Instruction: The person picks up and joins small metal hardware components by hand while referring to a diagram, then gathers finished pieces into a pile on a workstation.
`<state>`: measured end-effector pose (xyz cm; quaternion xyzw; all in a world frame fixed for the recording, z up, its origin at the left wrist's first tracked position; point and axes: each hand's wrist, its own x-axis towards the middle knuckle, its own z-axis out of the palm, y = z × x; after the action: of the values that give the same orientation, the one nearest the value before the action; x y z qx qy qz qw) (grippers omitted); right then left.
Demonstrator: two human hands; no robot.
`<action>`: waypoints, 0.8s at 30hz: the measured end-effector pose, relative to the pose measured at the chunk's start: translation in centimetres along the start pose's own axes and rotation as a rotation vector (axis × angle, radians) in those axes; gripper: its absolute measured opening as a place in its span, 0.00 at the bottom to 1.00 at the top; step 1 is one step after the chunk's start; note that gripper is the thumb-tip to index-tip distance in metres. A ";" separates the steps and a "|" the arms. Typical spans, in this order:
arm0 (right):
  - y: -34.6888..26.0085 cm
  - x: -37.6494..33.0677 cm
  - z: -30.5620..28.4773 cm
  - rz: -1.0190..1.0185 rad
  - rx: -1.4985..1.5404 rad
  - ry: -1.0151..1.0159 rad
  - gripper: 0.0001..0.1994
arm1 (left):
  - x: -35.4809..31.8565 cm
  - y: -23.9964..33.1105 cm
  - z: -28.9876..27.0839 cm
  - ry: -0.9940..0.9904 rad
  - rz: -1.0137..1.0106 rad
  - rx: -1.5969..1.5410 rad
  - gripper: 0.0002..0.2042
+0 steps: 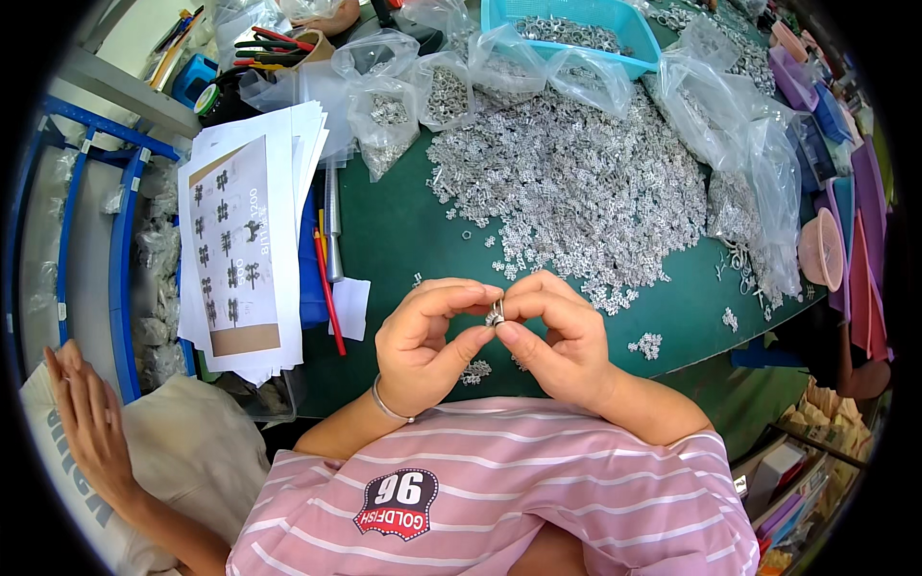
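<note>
Just in front of my chest, both hands meet at a small silver metal ring. My left hand pinches it from the left between thumb and fingertips. From the other side, my right hand grips the same ring with thumb and forefinger. My fingertips cover part of it, so its finer detail is hidden. On the green tabletop beyond lies a wide heap of small silver metal pieces. A little cluster of such pieces lies below my hands, and another small cluster is to the right.
Clear plastic bags of metal parts and a blue basket stand at the back. Printed sheets, a red pencil and a blue rack are at left. Another person's hand is at lower left. Colourful bins line the right.
</note>
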<state>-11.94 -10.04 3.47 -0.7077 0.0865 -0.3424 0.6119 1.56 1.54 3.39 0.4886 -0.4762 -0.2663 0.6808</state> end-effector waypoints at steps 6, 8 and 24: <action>-0.5 -0.1 0.0 0.023 -0.007 0.024 0.05 | 0.0 0.6 -0.6 -0.057 -0.029 0.133 0.12; -0.5 -0.2 0.1 0.032 0.014 0.022 0.05 | -0.1 0.8 -0.6 -0.042 -0.040 0.163 0.09; 0.7 -1.0 0.2 0.009 0.310 0.079 0.14 | -0.2 0.4 0.1 -0.016 -0.081 0.051 0.11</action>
<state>-12.37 -9.52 2.44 -0.5906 0.0597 -0.3765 0.7113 1.39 1.85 3.69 0.5225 -0.4681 -0.2852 0.6532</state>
